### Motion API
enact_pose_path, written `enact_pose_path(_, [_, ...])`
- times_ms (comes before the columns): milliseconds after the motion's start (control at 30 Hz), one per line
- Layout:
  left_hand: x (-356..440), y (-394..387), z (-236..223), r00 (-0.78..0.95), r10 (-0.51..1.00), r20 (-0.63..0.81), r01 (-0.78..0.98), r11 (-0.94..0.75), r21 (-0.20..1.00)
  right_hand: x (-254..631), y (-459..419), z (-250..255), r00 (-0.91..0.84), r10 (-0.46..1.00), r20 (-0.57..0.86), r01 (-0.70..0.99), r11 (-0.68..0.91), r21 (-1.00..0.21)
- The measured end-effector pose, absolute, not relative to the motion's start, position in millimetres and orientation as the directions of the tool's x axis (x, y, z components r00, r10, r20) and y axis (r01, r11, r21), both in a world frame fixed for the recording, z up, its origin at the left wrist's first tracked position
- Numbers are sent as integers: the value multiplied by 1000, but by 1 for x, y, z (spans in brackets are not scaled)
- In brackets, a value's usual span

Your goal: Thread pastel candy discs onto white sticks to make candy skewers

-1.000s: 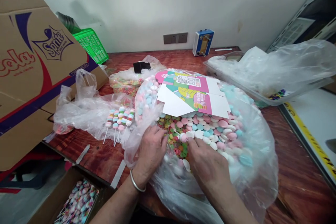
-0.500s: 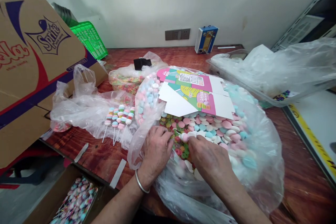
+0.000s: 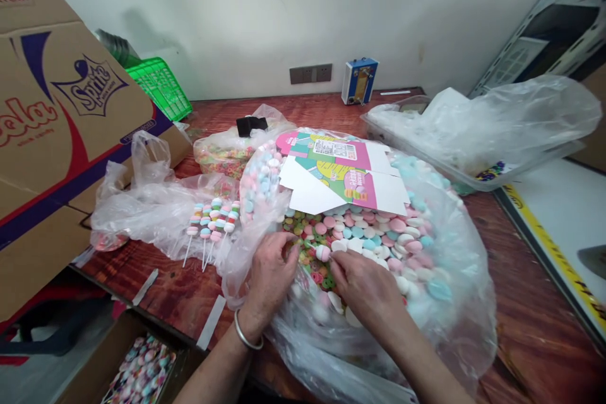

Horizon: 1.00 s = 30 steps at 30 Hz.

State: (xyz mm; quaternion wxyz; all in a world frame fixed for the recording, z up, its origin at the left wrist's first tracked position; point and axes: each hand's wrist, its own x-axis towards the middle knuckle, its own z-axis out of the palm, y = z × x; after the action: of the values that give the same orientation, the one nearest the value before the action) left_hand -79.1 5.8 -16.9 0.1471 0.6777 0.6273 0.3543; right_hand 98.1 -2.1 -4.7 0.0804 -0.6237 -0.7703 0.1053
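My left hand [image 3: 273, 274] is closed in a pinch around the thin white stick of a candy skewer. A pink-and-white candy piece [image 3: 322, 253] sits on that stick, pointing to the right. Just right of it, the fingers of my right hand [image 3: 367, 287] are pinched together, and what they hold, if anything, is hidden. Both hands are over a large open plastic bag [image 3: 466, 322] of candy. Under them lie small gummy rings [image 3: 322, 274] in green, yellow and red, and beyond are pink, white and blue candy discs [image 3: 379, 233].
A flattened printed carton [image 3: 341, 170] lies on the candies. Several finished candy skewers [image 3: 213, 221] rest on plastic to the left. A floor-level box [image 3: 142, 360] holds many more. Around stand a big cardboard box [image 3: 71, 139], a green basket [image 3: 161, 85] and a clear tub [image 3: 502, 183].
My right fingers have drawn slightly away from the candy piece on the stick, leaving it more exposed. The whole view has shifted a little with my head.
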Motion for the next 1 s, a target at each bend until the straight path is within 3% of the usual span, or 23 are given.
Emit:
enact_pose_path(200, [-77,6,-16,-111,980,165,520,-84,850,111,-20,-7,-198,977,83,859,214,-465])
enact_pose_path(333, [-69,5,-17,-79,997,8,253,12,967,113,-27,-8,-186,975,126,830,224,-510])
enact_pose_path(467, [-62,4,-21,-17,990,-139,-9,139,990,109,-32,-14,-165,957,238,822,267,-503])
enact_pose_path(633, [-50,-4,-23,-17,957,-290,-274,275,922,104,-49,-25,-138,911,389,826,323,-463])
enact_pose_path(733, [-44,-9,-21,-33,976,-215,-171,207,963,109,-62,-32,-95,924,370,808,288,-513])
enact_pose_path(867, [-32,-16,-23,91,996,-6,54,1,999,118,-75,-41,-13,934,358,725,256,-640])
enact_pose_path(1000, [-15,-23,-28,155,987,48,117,-66,991,123,-81,-44,50,946,320,708,192,-679])
